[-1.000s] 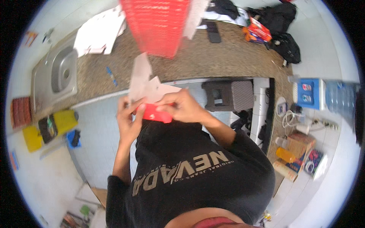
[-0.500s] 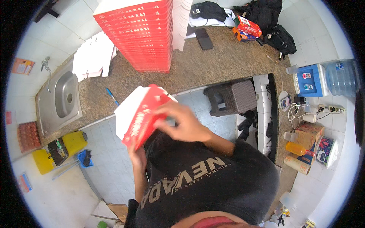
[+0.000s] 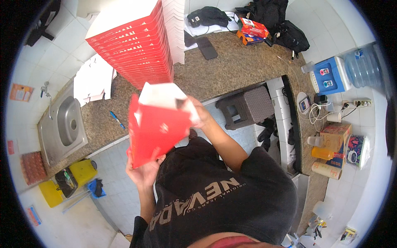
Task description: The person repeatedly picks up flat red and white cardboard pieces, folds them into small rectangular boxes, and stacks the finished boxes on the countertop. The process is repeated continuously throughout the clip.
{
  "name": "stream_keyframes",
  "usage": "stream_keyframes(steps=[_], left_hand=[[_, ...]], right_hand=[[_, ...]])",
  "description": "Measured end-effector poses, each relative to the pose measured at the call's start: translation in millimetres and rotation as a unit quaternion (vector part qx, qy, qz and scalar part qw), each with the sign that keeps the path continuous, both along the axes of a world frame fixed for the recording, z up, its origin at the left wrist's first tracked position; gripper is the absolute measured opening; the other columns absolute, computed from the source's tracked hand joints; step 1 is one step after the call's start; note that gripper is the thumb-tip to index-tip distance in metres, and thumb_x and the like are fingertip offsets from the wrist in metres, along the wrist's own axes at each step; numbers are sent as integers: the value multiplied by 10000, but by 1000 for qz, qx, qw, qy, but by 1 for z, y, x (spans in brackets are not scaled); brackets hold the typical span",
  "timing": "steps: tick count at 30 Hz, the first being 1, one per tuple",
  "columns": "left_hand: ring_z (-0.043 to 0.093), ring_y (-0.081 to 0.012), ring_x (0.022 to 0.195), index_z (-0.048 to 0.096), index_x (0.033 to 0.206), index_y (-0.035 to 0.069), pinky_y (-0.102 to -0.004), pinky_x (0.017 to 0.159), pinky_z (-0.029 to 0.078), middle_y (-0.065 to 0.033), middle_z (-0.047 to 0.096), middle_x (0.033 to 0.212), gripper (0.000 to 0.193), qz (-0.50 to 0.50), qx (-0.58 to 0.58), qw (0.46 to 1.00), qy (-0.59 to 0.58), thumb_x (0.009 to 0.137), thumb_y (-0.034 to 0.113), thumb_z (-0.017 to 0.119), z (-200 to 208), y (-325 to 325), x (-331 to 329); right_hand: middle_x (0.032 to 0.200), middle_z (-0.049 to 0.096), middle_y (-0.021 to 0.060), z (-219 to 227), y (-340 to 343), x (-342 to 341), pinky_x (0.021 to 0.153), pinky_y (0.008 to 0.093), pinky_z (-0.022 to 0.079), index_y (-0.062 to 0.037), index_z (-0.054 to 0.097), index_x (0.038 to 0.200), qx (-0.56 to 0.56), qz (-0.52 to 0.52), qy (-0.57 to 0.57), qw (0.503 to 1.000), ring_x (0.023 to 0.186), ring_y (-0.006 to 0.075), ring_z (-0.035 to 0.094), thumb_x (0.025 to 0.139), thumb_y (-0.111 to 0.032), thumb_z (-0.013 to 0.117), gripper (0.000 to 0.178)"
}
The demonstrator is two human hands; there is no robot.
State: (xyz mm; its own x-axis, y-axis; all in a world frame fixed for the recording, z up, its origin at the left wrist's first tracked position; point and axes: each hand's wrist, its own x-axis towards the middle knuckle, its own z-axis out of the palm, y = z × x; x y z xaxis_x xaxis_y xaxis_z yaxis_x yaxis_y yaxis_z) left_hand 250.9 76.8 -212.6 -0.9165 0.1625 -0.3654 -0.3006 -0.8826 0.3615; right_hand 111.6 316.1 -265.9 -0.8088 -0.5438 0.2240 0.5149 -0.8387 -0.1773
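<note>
Red carton (image 3: pixel 159 130), now turned from narrow side to broad face, held at lower corner by left hand (image 3: pixel 144 173) and at right edge by right hand (image 3: pixel 200 115), nearside of the red box stack (image 3: pixel 136 51), hence still in handling, unstacked.

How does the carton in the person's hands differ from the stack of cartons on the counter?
The held carton is single, while the stack has many layers. The held carton is tilted between the left hand and right hand; the stack stands on the counter. The held carton shows a broad red face, the stack rows of narrow red edges. Both show red and white.
</note>
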Motion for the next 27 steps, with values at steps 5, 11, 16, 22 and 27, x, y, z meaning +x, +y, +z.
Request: stream_keyframes(steps=[5,11,16,22,27], left_hand=[[449,-371,1410,429,1515,148,-642,1084,393,-134,459,1553,650,-15,30,997,68,985,502,555,-5,-10,-5],[407,-369,1443,406,1529,128,-619,1142,345,-139,415,1583,689,-13,-68,997,39,971,464,630,-14,-13,8],[364,-364,1473,390,1526,48,-548,1203,272,-183,399,1583,735,172,-616,768,27,960,418,677,-14,-37,32],[610,-361,1182,630,1231,0,-441,1034,439,-201,658,1216,338,-136,-823,424,354,935,161,664,83,-7,-8],[673,-189,772,703,1043,-13,-349,747,522,-79,724,842,162,-378,-605,658,240,923,92,671,71,-13,-29]], right_hand=[[927,688,141,14,4,2,348,215,460,30,452,1399,107,20,99,989,533,137,662,1008,-169,636,476],[676,671,107,10,3,-16,367,230,451,47,576,1223,131,48,212,967,444,154,626,1049,-129,536,251],[634,681,163,25,-2,-13,340,266,451,43,647,1007,281,99,268,916,424,201,645,1034,-206,610,253],[691,729,159,-5,-6,-26,403,272,465,28,751,944,176,190,462,848,493,197,687,1009,-130,569,250],[707,745,133,31,-13,-16,428,252,474,8,783,994,150,333,482,796,533,170,710,975,-104,608,209]])
